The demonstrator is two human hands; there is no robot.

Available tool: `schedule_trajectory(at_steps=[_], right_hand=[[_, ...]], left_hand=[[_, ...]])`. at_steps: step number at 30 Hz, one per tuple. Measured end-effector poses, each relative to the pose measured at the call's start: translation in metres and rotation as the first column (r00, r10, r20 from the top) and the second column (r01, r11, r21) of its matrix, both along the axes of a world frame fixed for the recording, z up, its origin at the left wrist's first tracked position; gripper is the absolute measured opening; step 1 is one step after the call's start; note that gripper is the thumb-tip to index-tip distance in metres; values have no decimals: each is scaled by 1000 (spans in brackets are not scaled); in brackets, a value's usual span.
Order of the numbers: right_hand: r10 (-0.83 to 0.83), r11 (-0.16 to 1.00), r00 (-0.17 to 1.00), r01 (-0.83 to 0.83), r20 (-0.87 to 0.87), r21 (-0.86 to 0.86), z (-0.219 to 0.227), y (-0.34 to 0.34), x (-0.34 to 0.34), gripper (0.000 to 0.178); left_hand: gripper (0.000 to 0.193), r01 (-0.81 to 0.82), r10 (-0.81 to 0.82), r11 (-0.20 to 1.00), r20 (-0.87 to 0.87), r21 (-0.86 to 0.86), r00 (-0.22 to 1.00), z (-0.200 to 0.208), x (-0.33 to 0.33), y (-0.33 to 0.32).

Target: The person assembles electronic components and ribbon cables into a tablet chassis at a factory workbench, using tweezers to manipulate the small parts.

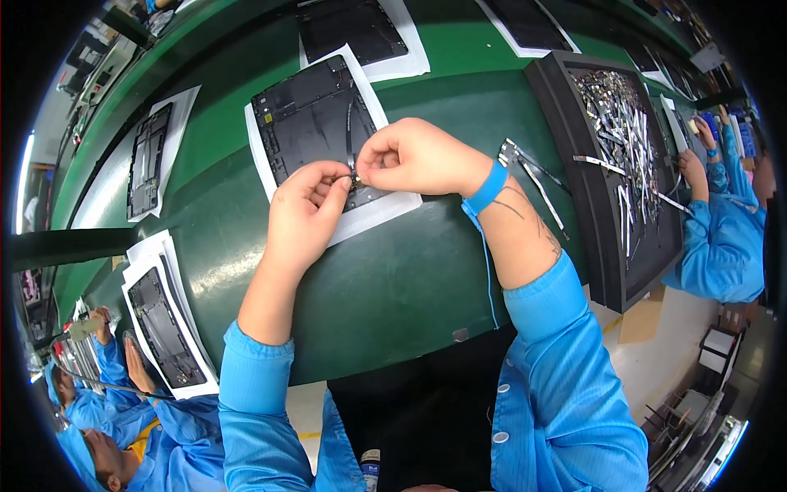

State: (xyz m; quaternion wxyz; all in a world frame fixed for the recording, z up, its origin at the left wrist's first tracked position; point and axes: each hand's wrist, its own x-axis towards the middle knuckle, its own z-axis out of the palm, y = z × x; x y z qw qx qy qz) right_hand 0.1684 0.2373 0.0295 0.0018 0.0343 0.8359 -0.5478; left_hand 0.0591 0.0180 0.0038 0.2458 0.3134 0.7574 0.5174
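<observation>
Panel (303,135) lies face up under my hands, on a white sheet (373,217) that probably guards it from the green bench (393,287). My left hand (310,209) and right hand (430,160) meet over the panel's near edge, each with thumb and forefinger drawn almost together at the lower end of a dark strip (350,123) running up the panel. My fingertips hide the contact, so I cannot tell whether either pinch truly has hold of the strip or only touches it. I likely use fingertips from both sides because the parts there are tiny. Right of the panel stands a black tray (592,221), its wall presumably keeping the heaped strips (631,139) together; loose strips (543,197) lie between panel and tray. The blue band (489,189) on my right wrist trails a cord (489,271), perhaps for grounding.
</observation>
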Motion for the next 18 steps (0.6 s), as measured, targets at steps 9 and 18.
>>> schedule_trajectory(at_steps=[9,18], right_hand=[[64,998,998,-64,9,1,-4,3,0,18],[46,995,999,-45,-4,88,-5,0,-1,16]], left_hand=[[12,116,-115,993,54,-22,992,3,-8,-4],[12,119,-121,991,-26,-67,992,7,-6,-2]])
